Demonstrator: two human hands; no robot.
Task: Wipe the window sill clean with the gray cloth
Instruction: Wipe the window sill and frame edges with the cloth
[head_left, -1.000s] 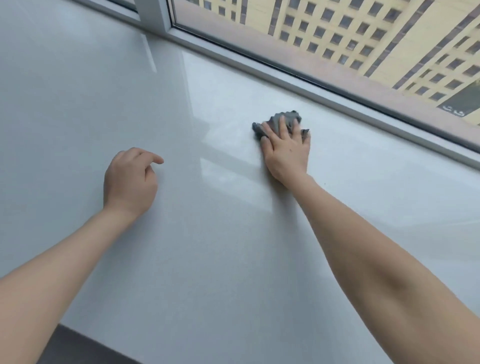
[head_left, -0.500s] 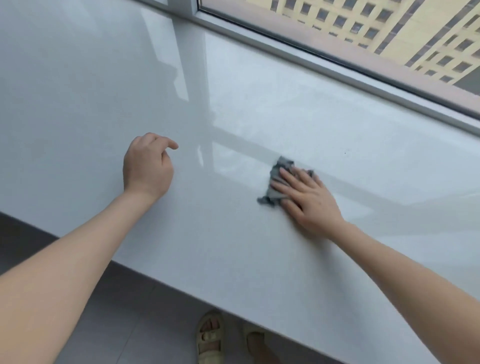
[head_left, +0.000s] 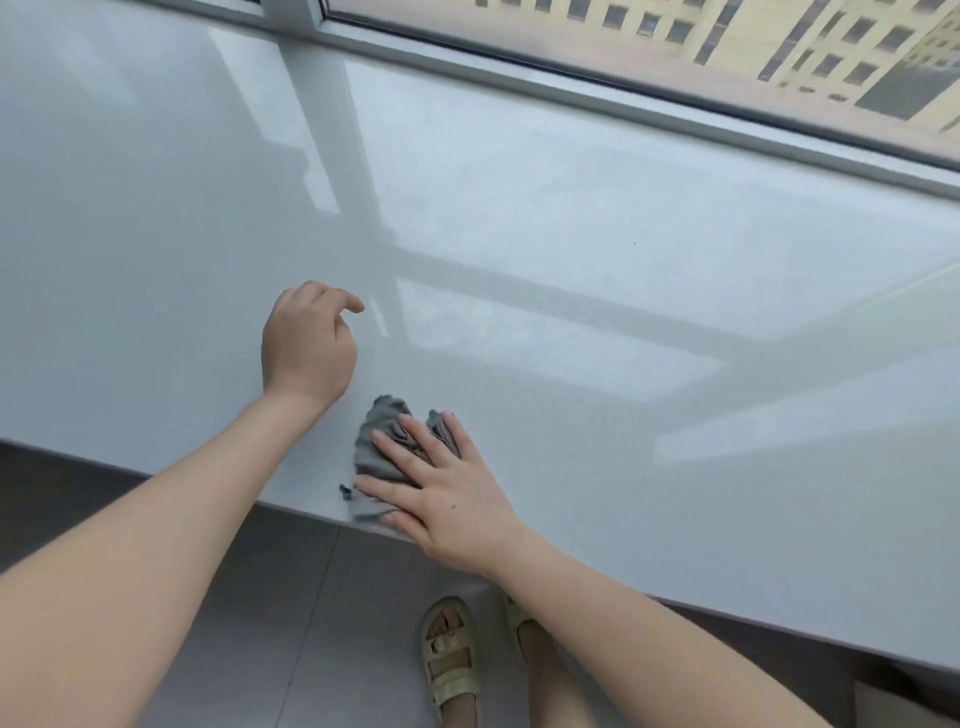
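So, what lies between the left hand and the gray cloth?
Nothing: in the head view only bare window sill separates the left hand from the gray cloth.

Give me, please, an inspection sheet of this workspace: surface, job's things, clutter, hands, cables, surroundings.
Surface: window sill, pale and glossy, reflects the window; one tiny dark speck toward the far side.
Job's things: gray cloth, crumpled, at the sill's near edge, partly under the right hand.
Clutter: nothing seen.
Hands: right hand presses on the cloth with straight fingers; left hand loosely curled over the sill, holds nothing.
Cables: nothing seen.
Surroundings: window frame along the far side, building outside; gray floor and sandals below the sill.
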